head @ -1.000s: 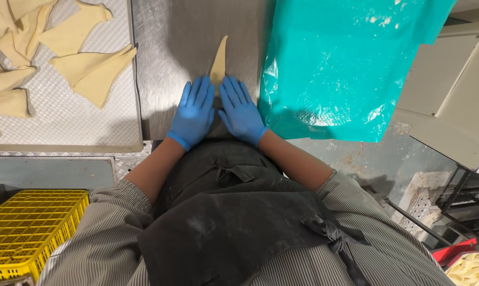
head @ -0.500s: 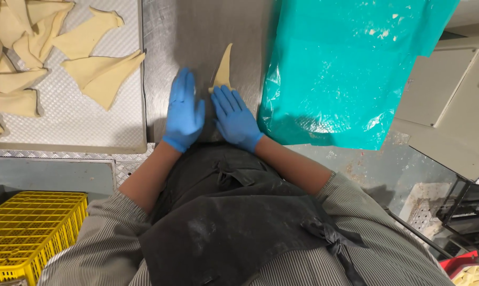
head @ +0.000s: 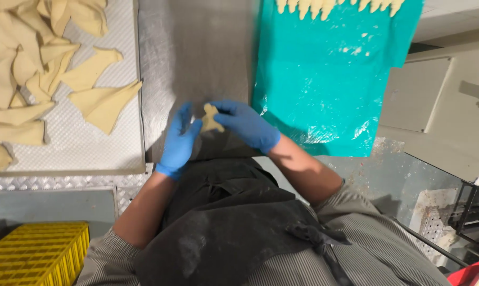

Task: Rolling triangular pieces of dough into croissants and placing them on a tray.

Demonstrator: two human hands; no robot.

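Observation:
A small rolled piece of pale dough is lifted just above the steel worktop. My right hand, in a blue glove, grips it from the right. My left hand, also gloved in blue, touches its left end with the fingertips. Both hands are close to my dark apron, at the near edge of the worktop.
Several flat dough triangles lie on a white textured sheet to the left. A teal plastic sheet to the right carries a row of shaped dough pieces at its far end. A yellow crate sits lower left.
The long dough triangle that lay flat under both palms is now a short roll, lifted off the worktop between my hands. My view has shifted farther over the table.

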